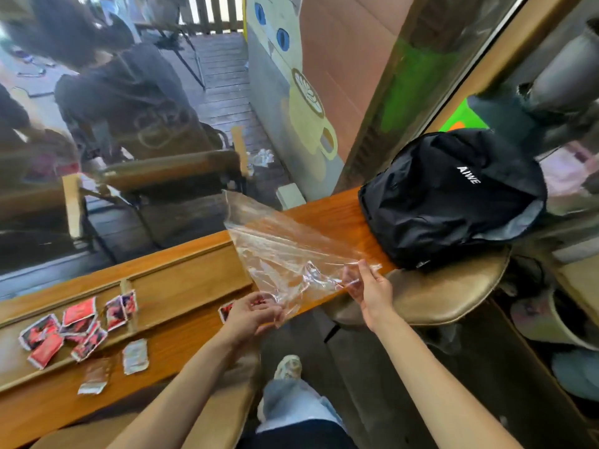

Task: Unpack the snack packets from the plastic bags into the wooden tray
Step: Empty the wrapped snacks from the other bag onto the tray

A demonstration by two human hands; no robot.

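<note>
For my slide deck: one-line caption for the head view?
Both hands, left hand and right hand, hold a clear plastic bag beside red snack packets in the wooden tray.

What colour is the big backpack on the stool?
Black fabric backpack, white lettering; head view.

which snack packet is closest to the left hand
The red-and-white snack packet peeking out just left of the left hand, apart from the red packets clustered in the wooden tray farther left.

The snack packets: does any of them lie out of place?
Yes. Two pale packets lie on the counter in front of the wooden tray, not in it, and one red packet sits beside the left hand.
</note>
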